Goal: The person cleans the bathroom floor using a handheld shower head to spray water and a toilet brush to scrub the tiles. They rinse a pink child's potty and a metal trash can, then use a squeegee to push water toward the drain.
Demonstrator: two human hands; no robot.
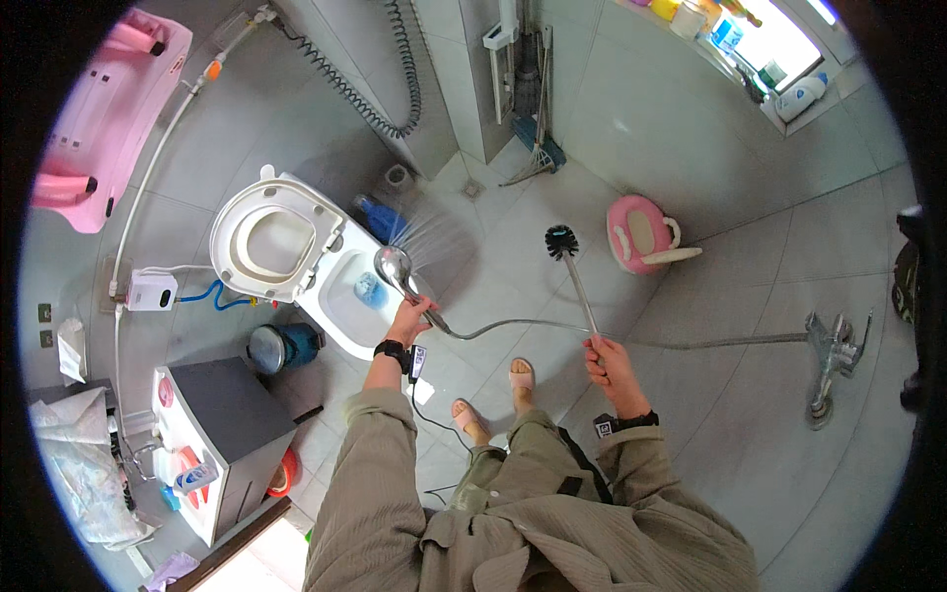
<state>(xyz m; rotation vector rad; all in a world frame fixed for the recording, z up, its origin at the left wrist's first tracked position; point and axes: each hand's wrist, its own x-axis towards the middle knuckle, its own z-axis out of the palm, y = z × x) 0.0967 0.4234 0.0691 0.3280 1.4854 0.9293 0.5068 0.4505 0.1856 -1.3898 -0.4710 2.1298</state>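
My left hand is closed around the handle of a chrome shower head. Water sprays from it up and to the right, past the edge of the white toilet bowl, where blue water stands. The toilet's seat and lid are raised. A metal shower hose runs from the handle across to the wall tap. In my right hand is the metal handle of a toilet brush; its black bristled head points away from me, over the floor.
A pink child's potty stands by the right wall. Near the toilet are a blue bag and a bin. A cabinet with a sink is at the lower left. Mops lean in the far corner. A black cable hangs near my legs.
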